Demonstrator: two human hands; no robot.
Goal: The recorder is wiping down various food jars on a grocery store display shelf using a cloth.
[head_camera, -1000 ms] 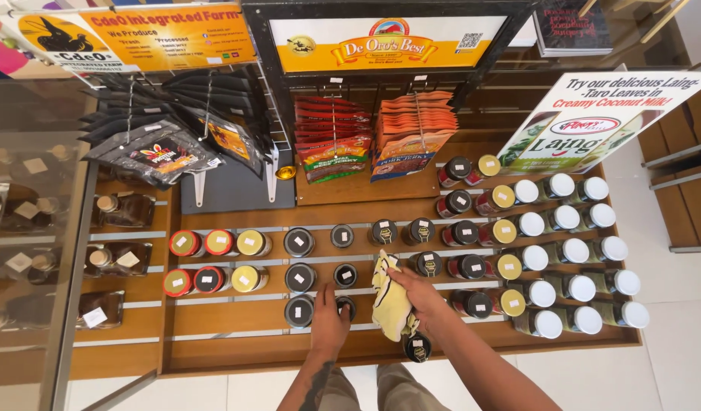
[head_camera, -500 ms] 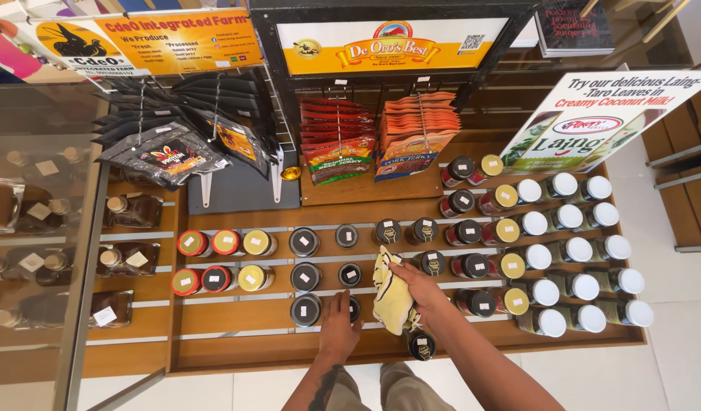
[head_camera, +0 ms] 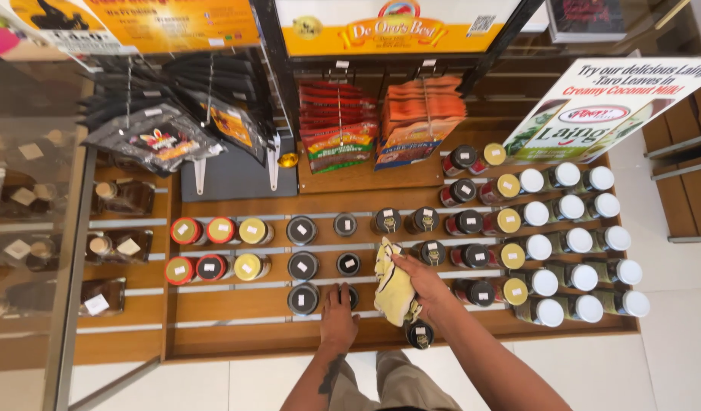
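My left hand (head_camera: 338,313) rests on a black-lidded jar (head_camera: 351,296) in the front row of a stepped wooden display shelf (head_camera: 236,344). Its fingers curl over the lid. My right hand (head_camera: 421,284) grips a crumpled yellow cloth (head_camera: 391,287) and holds it against the shelf, just left of a dark jar (head_camera: 430,252). Another black-lidded jar (head_camera: 420,334) stands below my right wrist at the shelf's front edge. Several dark-lidded jars (head_camera: 302,265) line the steps to the left of my hands.
Jars with white and gold lids (head_camera: 563,243) fill the right of the shelf; red and yellow lids (head_camera: 213,249) sit left. Hanging snack packets (head_camera: 339,125) and dark pouches (head_camera: 156,137) are behind. A glass case (head_camera: 31,228) stands left, a slanted sign (head_camera: 602,106) right.
My left hand has slid a little forward onto the front-row jar. My right hand with the cloth has stayed at nearly the same spot.
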